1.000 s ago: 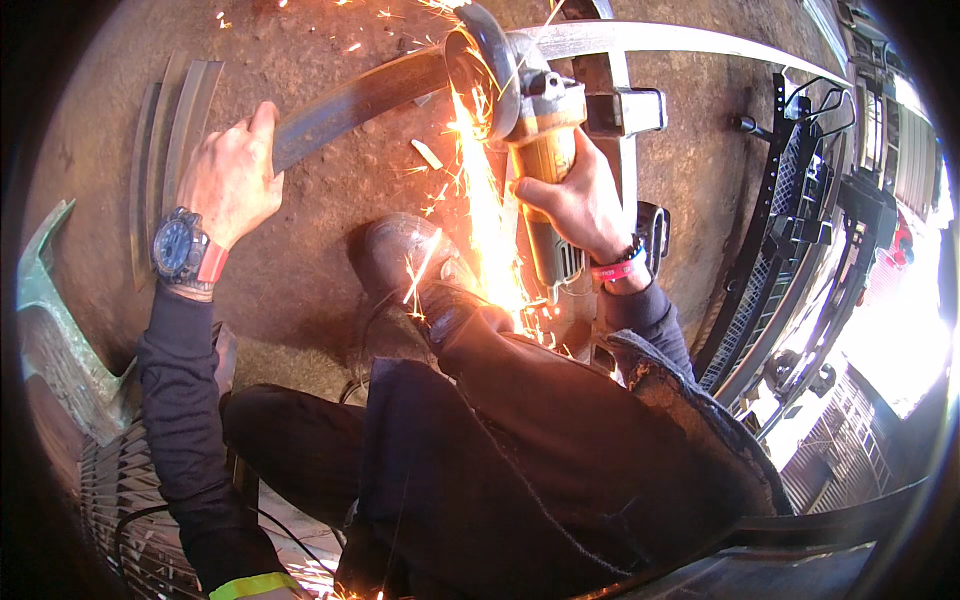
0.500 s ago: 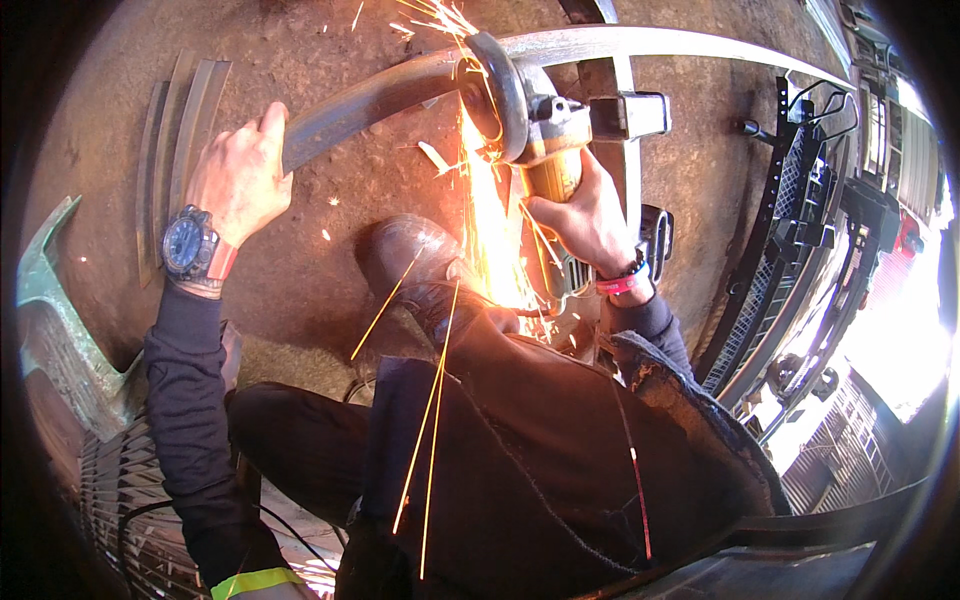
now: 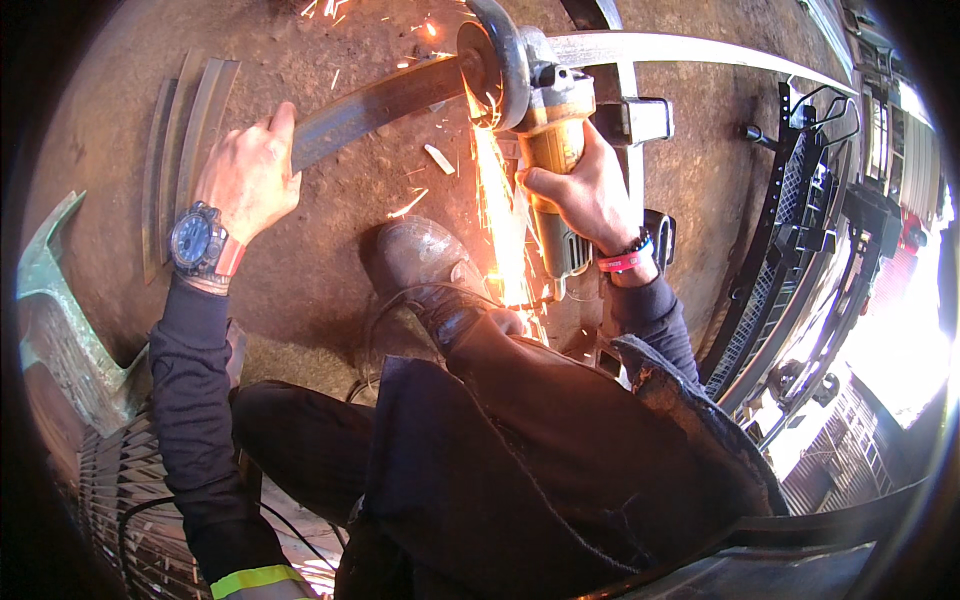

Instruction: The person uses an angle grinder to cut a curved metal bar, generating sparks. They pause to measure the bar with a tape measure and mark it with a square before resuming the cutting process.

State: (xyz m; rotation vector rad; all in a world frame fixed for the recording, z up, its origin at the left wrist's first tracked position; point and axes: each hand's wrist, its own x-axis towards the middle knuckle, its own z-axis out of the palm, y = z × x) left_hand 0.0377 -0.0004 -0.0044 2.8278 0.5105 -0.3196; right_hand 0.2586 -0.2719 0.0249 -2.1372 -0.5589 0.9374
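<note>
- Left hand (image 3: 250,180), at 10 o'clock: fingers closed about the near end of a dark metal strip (image 3: 375,112), though the underside of the grip is hidden.
- Right hand (image 3: 590,190), at 1 o'clock: wrapped firmly around the body of an angle grinder (image 3: 553,145).
- At 12 o'clock, the disc (image 3: 478,62) meets the strip's far end, as it did a second ago; neither grip has altered.
- What has changed is the stream of sparks (image 3: 497,190) running toward 6 o'clock: narrower and dimmer than half a second ago. I judge the disc is biting more lightly, with the cut unfinished.
- The stream passes just right of a boot (image 3: 425,260).
- Farther out, loose strips (image 3: 210,130) lie beyond the left hand at 10 o'clock; a pale bar (image 3: 680,47) runs toward 2 o'clock.
</note>
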